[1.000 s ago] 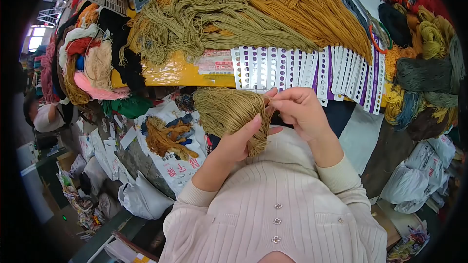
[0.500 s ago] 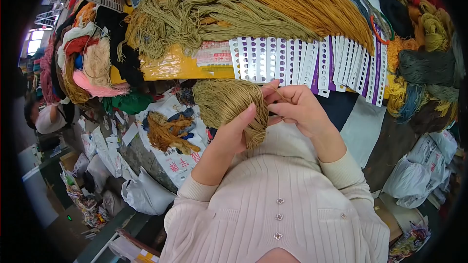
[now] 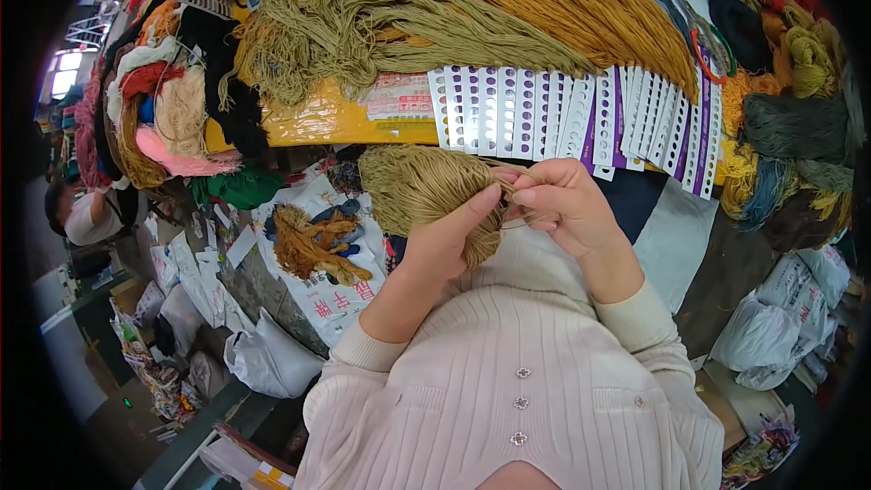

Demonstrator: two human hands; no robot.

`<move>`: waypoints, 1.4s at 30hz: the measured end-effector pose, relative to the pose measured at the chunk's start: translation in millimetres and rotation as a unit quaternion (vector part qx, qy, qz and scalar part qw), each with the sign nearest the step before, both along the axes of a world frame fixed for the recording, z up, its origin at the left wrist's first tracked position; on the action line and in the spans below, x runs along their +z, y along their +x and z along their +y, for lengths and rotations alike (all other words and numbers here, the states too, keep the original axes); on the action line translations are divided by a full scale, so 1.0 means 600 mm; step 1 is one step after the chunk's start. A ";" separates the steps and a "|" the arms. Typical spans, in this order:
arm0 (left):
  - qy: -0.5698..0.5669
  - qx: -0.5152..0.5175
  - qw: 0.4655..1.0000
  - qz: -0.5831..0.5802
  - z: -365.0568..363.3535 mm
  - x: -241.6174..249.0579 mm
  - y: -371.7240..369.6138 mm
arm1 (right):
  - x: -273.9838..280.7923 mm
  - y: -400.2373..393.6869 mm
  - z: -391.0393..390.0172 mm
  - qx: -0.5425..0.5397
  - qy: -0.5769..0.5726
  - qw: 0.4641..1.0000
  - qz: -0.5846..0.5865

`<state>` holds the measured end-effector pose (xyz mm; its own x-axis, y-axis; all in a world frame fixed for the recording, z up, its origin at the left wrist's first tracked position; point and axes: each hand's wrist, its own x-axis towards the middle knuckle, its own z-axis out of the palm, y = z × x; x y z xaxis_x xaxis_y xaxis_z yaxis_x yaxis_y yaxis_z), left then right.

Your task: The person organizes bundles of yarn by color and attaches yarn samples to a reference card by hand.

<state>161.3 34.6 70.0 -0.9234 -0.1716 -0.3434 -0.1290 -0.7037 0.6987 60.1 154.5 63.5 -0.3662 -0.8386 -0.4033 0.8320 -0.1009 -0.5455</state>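
A thick olive-tan skein of thread (image 3: 413, 189) is held in front of my body, just off the table's front edge. My left hand (image 3: 451, 234) wraps round its right end from below, thumb pressed on the strands. At that end my right hand (image 3: 567, 204) pinches a few thin strands between thumb and fingers. Both hands are close together, and the fingertips partly hide the strands. On the table above lie loose olive thread (image 3: 390, 23) and golden-brown thread (image 3: 562, 0).
Punched white-and-purple thread cards (image 3: 508, 113) line the front edge of the yellow table (image 3: 331, 122). Scissors with orange-red handles (image 3: 703, 54) lie at the right. Coloured skeins hang at the left. A white sack with brown thread (image 3: 313, 245) is below; another person (image 3: 86, 213) is at far left.
My left thumb has moved up and right toward the strands at the skein's end. My right fingers have closed in more tightly there. The skein has turned slightly.
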 end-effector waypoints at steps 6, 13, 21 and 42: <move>0.148 0.024 0.989 0.019 -0.005 -0.004 -0.002 | -0.015 -0.002 0.003 -0.004 -0.038 0.998 -0.049; 0.123 0.055 0.991 0.001 0.000 -0.013 -0.001 | -0.010 0.004 -0.005 0.000 0.013 0.999 0.050; 0.134 0.062 0.989 -0.029 0.000 -0.011 -0.006 | -0.003 0.001 -0.006 -0.008 0.010 0.999 0.041; 0.153 0.042 0.987 0.027 -0.006 -0.015 -0.001 | -0.031 -0.007 0.010 -0.005 -0.043 0.997 -0.062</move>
<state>161.0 30.8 61.3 -0.9288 -0.1444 -0.3413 -0.0289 -0.8899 0.4551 55.6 160.3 45.0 -0.3268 -0.8682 -0.3734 0.8911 -0.1513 -0.4279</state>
